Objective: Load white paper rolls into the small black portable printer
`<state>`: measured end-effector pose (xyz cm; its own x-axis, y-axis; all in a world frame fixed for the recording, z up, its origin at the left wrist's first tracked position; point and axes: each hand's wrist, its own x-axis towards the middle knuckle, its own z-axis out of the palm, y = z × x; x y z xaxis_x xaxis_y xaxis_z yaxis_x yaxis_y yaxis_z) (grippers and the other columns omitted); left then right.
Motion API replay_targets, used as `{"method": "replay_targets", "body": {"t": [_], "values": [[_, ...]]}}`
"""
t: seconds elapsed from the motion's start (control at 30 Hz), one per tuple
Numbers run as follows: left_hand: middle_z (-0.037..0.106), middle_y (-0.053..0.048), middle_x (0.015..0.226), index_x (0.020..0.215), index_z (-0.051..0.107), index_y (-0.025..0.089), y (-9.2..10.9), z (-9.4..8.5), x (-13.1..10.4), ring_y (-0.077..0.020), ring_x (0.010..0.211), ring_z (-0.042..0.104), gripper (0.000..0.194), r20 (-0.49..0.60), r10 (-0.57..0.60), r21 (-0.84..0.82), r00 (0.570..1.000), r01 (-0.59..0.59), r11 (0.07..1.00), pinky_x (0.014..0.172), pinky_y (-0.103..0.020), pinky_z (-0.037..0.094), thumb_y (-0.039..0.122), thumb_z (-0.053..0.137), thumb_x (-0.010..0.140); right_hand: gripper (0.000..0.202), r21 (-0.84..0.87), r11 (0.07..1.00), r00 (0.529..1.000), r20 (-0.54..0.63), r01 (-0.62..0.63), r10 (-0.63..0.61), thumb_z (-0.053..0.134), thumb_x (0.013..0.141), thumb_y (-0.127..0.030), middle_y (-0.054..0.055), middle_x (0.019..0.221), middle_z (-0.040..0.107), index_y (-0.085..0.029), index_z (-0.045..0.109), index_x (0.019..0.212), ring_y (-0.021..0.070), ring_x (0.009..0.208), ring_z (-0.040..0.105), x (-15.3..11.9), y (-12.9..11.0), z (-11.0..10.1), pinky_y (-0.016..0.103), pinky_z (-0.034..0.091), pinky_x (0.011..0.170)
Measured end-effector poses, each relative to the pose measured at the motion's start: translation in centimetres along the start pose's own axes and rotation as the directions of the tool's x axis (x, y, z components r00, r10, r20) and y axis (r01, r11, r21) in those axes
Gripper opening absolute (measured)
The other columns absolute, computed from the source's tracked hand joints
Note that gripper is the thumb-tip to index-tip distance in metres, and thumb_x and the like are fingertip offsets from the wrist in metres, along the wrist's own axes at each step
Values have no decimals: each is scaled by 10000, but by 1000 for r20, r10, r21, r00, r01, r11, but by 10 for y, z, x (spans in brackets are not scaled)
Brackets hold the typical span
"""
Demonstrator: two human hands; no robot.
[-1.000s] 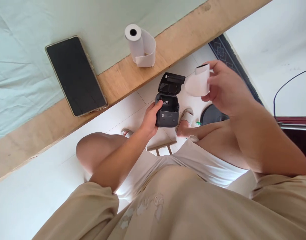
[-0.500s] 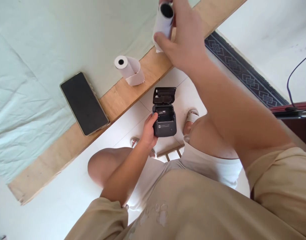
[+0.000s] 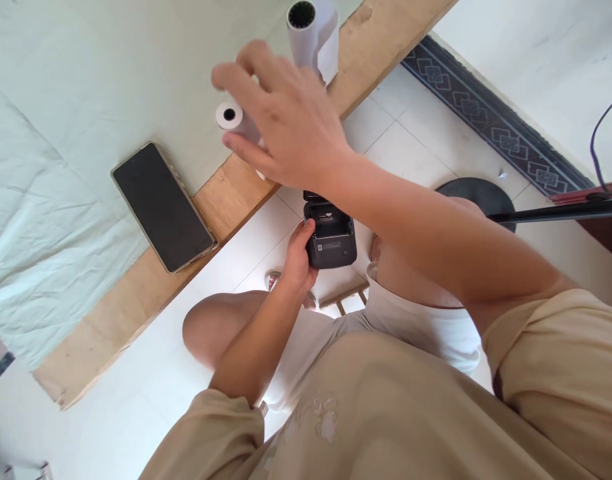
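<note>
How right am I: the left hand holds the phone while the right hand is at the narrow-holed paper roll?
Nearly: in the head view, the left hand holds an open dark device, not the phone, which lies apart. The right hand is at that paper roll.

One camera gives the view, and it is worn on the head of the person. It looks forward and steeply down, so the shirt (image 3: 381, 400) is nearest and fills the lower part, while the left knee (image 3: 206, 327) appears beyond it. The counter (image 3: 111, 323) is seen from above, its edge running aslant from lower left to upper right. Both the left hand (image 3: 300, 257) and the right hand (image 3: 293, 123) are inside the view, at a middle nearness. The right forearm (image 3: 411, 227) lies closer to the lens and covers a part of the black device (image 3: 331, 252). The view is wide: it reaches also the floor (image 3: 381, 123) and a dark patterned strip (image 3: 470, 108).
</note>
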<state>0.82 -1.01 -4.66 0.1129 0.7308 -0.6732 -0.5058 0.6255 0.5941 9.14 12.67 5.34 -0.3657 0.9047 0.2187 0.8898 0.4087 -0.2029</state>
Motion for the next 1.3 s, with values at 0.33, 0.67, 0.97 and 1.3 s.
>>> {"method": "replay_targets", "body": {"t": [0.33,0.67,0.97,1.3], "values": [[851,-48,927,954,765,214,-1,3,2,-323,1081,848,512,17,11,-20,1000,-11,1000,910,-395,664,585,993,685,586,826,546,988,-156,139,-15,672,852,-149,63,1548,608,-196,488,1406,156,1055,630,-32,17,-3,304,552,922],[836,-37,932,1005,769,206,-7,-7,3,-277,974,832,469,21,-26,-62,999,28,998,848,-362,628,563,969,776,379,741,419,849,490,-525,197,746,855,-299,-6,929,728,-285,657,1223,201,824,696,-128,68,-24,330,540,729],[820,-33,905,965,778,214,-10,1,9,-256,895,805,434,33,-9,-59,999,11,998,816,-356,608,562,970,792,528,384,923,961,260,-16,-91,551,982,-175,98,1197,817,-255,633,1498,280,937,751,-143,72,13,384,561,828],[756,9,826,907,744,207,-10,9,12,-167,730,709,425,12,-11,-58,1000,12,998,727,-309,558,532,989,785,417,402,916,975,199,14,-102,705,966,-285,123,1294,741,-248,689,1381,320,1112,726,-141,79,11,427,579,908]]}}
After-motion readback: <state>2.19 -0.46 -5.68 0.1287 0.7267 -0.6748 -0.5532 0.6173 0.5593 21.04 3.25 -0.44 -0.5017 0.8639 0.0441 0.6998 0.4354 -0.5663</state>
